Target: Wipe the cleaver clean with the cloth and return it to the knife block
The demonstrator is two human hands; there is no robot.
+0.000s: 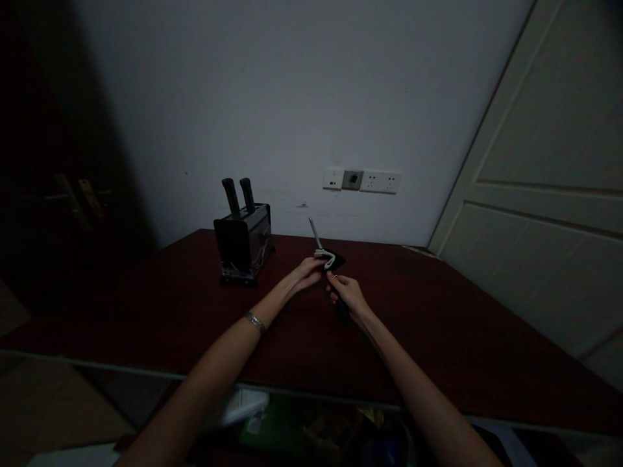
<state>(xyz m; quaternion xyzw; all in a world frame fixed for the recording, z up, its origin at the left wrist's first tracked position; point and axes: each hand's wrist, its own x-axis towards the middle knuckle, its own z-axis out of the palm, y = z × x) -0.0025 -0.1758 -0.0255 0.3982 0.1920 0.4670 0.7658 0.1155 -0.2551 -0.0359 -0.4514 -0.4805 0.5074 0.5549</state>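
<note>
My right hand (346,292) is closed around the dark handle of a knife. Its narrow grey blade (315,232) points up and away toward the wall. My left hand (309,271) pinches a folded white cloth (327,255) against the blade, just beyond my right fingers. A dark pointed patch lies beside the cloth; whether it is part of it or something separate, I cannot tell. In the dim light the fingertips of both hands are partly hidden. To the left stands a black and grey knife block (243,243) with two black handles sticking up.
The dark red tabletop (413,311) runs back to a pale wall with sockets (380,181). At right is a white panelled door (545,214). Below the front edge sit several items, among them a green one (272,425). A dark door with a handle is at left.
</note>
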